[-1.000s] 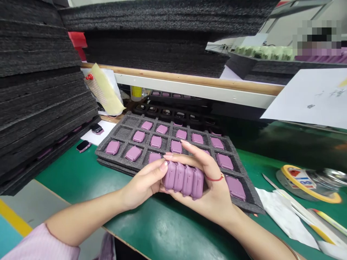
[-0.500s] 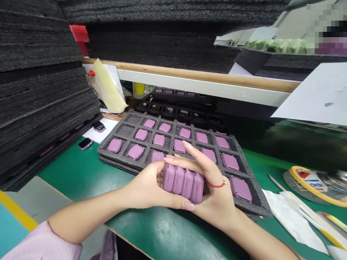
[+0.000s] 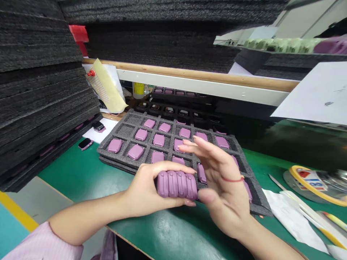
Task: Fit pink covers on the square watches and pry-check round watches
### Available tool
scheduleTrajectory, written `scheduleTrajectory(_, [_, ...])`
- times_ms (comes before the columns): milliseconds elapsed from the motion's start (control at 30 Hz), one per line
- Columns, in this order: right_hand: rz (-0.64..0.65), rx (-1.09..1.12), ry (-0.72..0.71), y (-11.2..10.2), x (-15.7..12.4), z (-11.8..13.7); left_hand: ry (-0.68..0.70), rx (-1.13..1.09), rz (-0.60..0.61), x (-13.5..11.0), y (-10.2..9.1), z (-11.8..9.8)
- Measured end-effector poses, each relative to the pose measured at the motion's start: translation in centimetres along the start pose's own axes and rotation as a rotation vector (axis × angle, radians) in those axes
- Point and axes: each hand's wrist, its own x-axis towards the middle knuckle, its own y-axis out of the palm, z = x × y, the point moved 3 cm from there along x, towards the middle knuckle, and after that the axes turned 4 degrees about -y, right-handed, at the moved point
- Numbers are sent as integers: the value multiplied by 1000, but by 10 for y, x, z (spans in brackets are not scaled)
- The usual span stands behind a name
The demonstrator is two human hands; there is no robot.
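Mauve silicone cases (image 3: 176,185), four abreast, are being pressed together by the left hand (image 3: 145,186) over the near edge of a grey foam tray (image 3: 127,119). The right hand (image 3: 225,189) is spreading open beside them, hiding several compartments whose contents cannot be made out; further cases (image 3: 158,140) are sitting in the other compartments.

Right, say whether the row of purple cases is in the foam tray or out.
Out: the row of purple cases is gripped in the left hand, held above the foam tray.

Stacked dark foam sheets (image 3: 40,72) edge the green bench mat (image 3: 67,177)
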Motion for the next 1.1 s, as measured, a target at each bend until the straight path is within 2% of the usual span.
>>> scheduleTrajectory(100, [-34, 191, 219, -1, 1, -12, 120, 80, 18, -2, 0, -3])
scheduleTrajectory(200, [84, 370, 423, 4, -1, -23, 206, 82, 23, 0, 1, -6])
scheduleTrajectory(300, [200, 454, 526, 9, -3, -25, 248, 108, -6, 1, 1, -6])
scheduleTrajectory(400, [228, 479, 524, 12, -3, -22, 249, 145, -21, 2, 2, -4])
scheduleTrajectory(633, [178, 480, 503, 19, 0, -20, 230, 76, 22, 2, 4, -4])
scheduleTrajectory(833, [218, 417, 471, 18, 1, -16, 195, 14, 50, 4, 4, -1])
scheduleTrajectory(1100, [210, 354, 469, 20, 0, -14, 322, 161, 34, 2, 4, 3])
